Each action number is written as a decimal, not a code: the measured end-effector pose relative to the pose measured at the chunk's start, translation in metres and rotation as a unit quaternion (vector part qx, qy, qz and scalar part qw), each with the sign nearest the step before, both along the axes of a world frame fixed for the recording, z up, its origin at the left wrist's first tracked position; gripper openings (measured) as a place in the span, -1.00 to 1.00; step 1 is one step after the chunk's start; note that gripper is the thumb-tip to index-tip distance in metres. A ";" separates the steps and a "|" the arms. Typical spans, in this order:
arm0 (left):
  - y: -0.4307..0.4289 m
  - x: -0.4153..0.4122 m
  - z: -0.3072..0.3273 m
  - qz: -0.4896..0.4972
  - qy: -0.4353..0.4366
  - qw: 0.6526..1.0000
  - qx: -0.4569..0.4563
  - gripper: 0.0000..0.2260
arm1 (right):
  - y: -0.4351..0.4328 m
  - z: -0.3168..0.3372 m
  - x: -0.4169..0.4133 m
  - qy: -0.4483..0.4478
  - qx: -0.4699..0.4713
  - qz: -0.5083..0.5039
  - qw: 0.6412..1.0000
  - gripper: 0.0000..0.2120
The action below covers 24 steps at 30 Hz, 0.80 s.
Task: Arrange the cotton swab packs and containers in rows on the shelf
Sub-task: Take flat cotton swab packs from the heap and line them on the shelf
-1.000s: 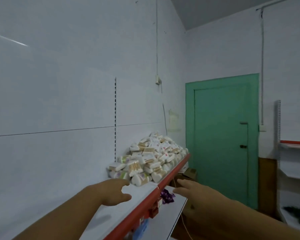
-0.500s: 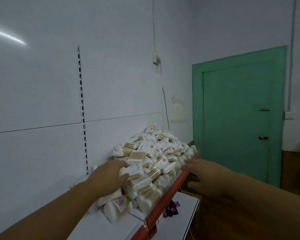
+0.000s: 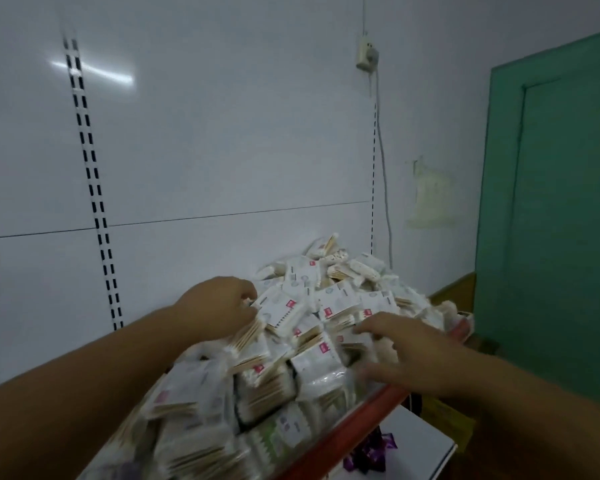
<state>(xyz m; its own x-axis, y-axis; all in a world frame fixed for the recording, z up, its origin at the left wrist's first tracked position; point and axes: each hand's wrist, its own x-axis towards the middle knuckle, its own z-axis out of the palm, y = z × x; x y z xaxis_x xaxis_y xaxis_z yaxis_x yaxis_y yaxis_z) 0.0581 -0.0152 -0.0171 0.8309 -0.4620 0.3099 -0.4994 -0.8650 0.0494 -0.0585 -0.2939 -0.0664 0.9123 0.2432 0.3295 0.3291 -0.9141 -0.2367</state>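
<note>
— What are the fingers doing?
— On my right hand the fingers are spread wide and lie flat on the packs near the front. On my left hand they curl into the heap's left side. I cannot tell whether they hold a pack.
— And the packs?
— The cotton swab packs lie heaped on the shelf, up to its red front lip, below the white wall panel. A green door stands to the right.
</note>
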 end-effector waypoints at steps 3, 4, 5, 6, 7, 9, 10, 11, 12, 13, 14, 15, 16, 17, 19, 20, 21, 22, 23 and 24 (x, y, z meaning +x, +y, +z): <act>-0.015 0.015 0.002 -0.010 -0.009 1.000 -0.008 -0.71 | 0.014 -0.020 0.021 0.020 -0.065 0.122 0.990 -0.48; -0.018 0.019 0.002 -0.024 -0.009 0.999 -0.025 -0.72 | 0.019 -0.022 0.029 0.011 -0.084 0.137 0.987 -0.54; -0.021 0.022 0.003 -0.043 -0.003 0.998 -0.051 -0.75 | 0.023 -0.021 0.036 0.008 -0.093 0.139 0.986 -0.60; -0.022 0.024 0.003 -0.064 0.007 0.994 -0.089 -0.80 | 0.025 -0.016 0.043 0.008 -0.087 0.139 0.987 -0.66; -0.022 0.025 0.003 -0.078 0.020 0.988 -0.131 -0.86 | 0.025 -0.009 0.049 0.014 -0.065 0.140 0.988 -0.71; -0.018 0.026 0.009 -0.094 0.062 0.964 -0.242 -0.93 | 0.022 0.016 0.059 0.027 0.033 0.143 0.989 -0.79; -0.015 0.027 0.014 -0.089 0.105 0.938 -0.318 -0.88 | 0.021 0.030 0.062 0.010 0.096 0.141 0.985 -0.83; -0.011 0.027 0.020 -0.075 0.160 0.904 -0.390 -0.81 | 0.022 0.043 0.064 -0.046 0.145 0.132 0.980 -0.84; -0.005 0.028 0.027 -0.058 0.219 0.872 -0.433 -0.70 | 0.026 0.052 0.066 -0.131 0.167 0.122 0.970 -0.84; 0.000 0.029 0.033 -0.051 0.289 0.843 -0.451 -0.55 | 0.032 0.059 0.069 -0.220 0.167 0.123 0.953 -0.83; 0.004 0.029 0.037 -0.062 0.369 0.807 -0.457 -0.39 | 0.040 0.064 0.073 -0.291 0.152 0.136 0.935 -0.81; 0.005 0.029 0.038 -0.087 0.443 0.762 -0.465 -0.29 | 0.049 0.065 0.078 -0.333 0.132 0.159 0.920 -0.78; 0.005 0.030 0.037 -0.115 0.494 0.712 -0.486 -0.27 | 0.056 0.063 0.083 -0.348 0.109 0.186 0.913 -0.76; 0.005 0.030 0.034 -0.137 0.517 0.669 -0.516 -0.33 | 0.061 0.061 0.092 -0.327 0.090 0.212 0.916 -0.71; 0.004 0.034 0.027 -0.147 0.488 0.652 -0.562 -0.56 | 0.067 0.057 0.116 -0.213 0.058 0.217 0.951 -0.48; 0.006 0.037 0.025 -0.132 0.456 0.659 -0.584 -0.58 | 0.068 0.055 0.132 -0.139 0.032 0.194 0.970 -0.31; 0.009 0.041 0.023 -0.107 0.425 0.665 -0.604 -0.58 | 0.064 0.050 0.150 -0.079 -0.010 0.160 0.984 -0.16; 0.015 0.044 0.022 -0.082 0.402 0.666 -0.623 -0.58 | 0.059 0.044 0.165 -0.032 -0.066 0.131 0.989 -0.09; 0.021 0.046 0.021 -0.062 0.385 0.665 -0.637 -0.60 | 0.054 0.038 0.174 -0.012 -0.116 0.136 0.984 -0.12; 0.025 0.047 0.019 -0.047 0.373 0.666 -0.644 -0.61 | 0.050 0.036 0.178 -0.013 -0.153 0.161 0.975 -0.20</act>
<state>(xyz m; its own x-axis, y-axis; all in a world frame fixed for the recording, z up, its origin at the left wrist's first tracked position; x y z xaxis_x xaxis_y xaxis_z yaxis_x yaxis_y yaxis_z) 0.1053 0.0100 0.0024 0.9618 -0.2734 0.0161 0.0317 0.1697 0.9850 0.1193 -0.2441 -0.0305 0.7643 0.6069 0.2181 0.6137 -0.7884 0.0433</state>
